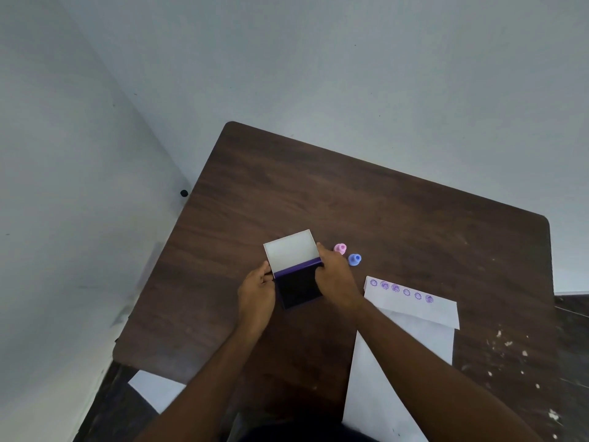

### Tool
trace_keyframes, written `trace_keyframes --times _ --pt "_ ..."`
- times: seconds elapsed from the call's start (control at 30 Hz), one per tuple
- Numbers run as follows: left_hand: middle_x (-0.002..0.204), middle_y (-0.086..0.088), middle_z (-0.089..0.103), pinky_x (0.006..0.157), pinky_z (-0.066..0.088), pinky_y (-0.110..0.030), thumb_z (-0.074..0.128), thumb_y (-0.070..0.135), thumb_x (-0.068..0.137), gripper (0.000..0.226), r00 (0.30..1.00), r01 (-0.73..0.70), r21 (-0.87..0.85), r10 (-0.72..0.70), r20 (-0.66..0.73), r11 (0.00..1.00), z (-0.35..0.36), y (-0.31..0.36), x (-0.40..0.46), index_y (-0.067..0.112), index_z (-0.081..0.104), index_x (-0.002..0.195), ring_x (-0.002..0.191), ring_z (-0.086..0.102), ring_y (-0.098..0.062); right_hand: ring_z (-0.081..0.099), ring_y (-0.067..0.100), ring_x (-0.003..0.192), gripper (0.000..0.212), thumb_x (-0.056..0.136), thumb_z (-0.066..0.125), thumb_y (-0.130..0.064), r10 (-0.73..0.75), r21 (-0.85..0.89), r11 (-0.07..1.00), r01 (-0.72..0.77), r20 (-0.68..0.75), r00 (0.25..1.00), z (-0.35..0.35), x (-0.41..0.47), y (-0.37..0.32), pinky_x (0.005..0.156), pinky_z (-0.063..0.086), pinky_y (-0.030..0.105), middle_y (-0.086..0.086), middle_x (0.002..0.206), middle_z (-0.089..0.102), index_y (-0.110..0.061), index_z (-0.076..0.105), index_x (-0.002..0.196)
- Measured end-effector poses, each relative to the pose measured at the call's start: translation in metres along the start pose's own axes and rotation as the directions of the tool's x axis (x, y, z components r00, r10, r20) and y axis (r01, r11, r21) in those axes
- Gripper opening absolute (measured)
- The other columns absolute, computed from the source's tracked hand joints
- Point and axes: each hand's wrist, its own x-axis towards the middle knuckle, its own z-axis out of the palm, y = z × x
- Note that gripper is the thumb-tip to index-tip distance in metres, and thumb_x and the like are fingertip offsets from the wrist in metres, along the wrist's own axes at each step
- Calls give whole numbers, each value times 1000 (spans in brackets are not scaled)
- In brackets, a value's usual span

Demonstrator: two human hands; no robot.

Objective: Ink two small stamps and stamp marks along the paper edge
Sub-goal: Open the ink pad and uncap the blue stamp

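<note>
My left hand [256, 293] grips the left side of the ink pad [299, 287], its fingers curled narrow against the case wall near the hinge; my right hand [336, 282] clasps the right side, the thumb lying along the right edge of the raised lid [290, 250] and the remaining fingers closed over the case; both hands therefore hold the pad between them. The pad stands open: the dark purple ink face lies toward me, the white inner face of the lid tilts up and away, and a purple band marks the hinge line between the two. The pad sits near the middle of the table [398, 212], closer to its left edge than to its right. Just beyond my right hand stand the two stamps, apart from each other and from the pad: the pink stamp [340, 248] farther away, the blue stamp [354, 259] nearer and to its right; neither is in my grasp. To the right of my right forearm lies the paper [411, 346], reaching the near edge of the table; its far end is folded over, and a row of purple stamp marks [401, 290] runs along that far edge.
</note>
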Motion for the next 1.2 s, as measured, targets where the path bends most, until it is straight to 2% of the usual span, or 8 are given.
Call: trace_keyframes --times 0.13,0.2,0.3,0.4,0.6,0.73,0.93,1.2 --pt "107 11 61 78 43 -15 45 2 90 43 1000 -19 -15 18 -5 1000 0 1 -1 15 55 130 86 56 10 49 5 85 41 93 48 -5 -8 9 1000 8 -3 1000 -1 -1 -1 61 34 5 9 120 62 -12 47 133" --pt "114 8 60 79 43 -14 45 3 91 43 1000 -16 -12 16 -11 1000 1 1 -2 14 53 132 90 56 5 55 9 91 43 94 47 -6 12 15 1000 -12 3 1000 -3 -3 -3 68 41 9 9 123 61 -12 44 136" --pt "120 7 58 75 45 -12 46 3 90 44 999 -25 -20 25 -36 999 1 3 -5 17 53 132 90 57 6 57 21 112 46 94 47 -7 33 26 999 -31 -55 998 -8 -7 -8 85 49 26 9 130 58 -13 42 139" --pt "122 4 60 91 50 -27 47 6 91 39 996 -85 9 86 -40 996 0 7 -7 21 58 125 104 57 -3 59 24 113 35 95 51 -12 -14 22 1000 18 -180 983 -18 -15 -11 93 49 34 11 127 62 -12 53 130" --pt "113 13 62 93 51 -33 49 6 92 26 978 -179 29 175 111 983 11 26 -15 25 67 98 104 55 -1 59 22 102 19 92 59 -18 -94 -18 995 95 -411 907 -48 -20 1 86 37 23 11 109 69 -7 68 105" --pt "110 5 66 88 53 -30 48 9 94 26 958 -245 39 236 162 969 27 40 -22 25 66 104 101 61 -12 56 20 99 18 87 67 -19 -72 -79 996 40 -446 892 -63 -18 21 82 34 21 9 105 68 -7 71 100" --pt "109 8 66 91 51 -26 46 10 95 29 950 -258 105 232 211 960 49 51 -25 23 66 112 103 59 -6 53 14 94 22 85 69 -24 98 -86 988 -132 -322 942 -59 -9 43 79 36 17 8 109 65 -8 67 101" --pt "112 8 66 95 50 -31 48 13 96 26 947 -248 141 209 243 959 61 57 -30 25 65 111 104 59 -6 54 19 102 21 91 60 -21 121 -18 991 -133 -301 946 -45 3 47 84 40 22 11 116 63 -6 65 105"
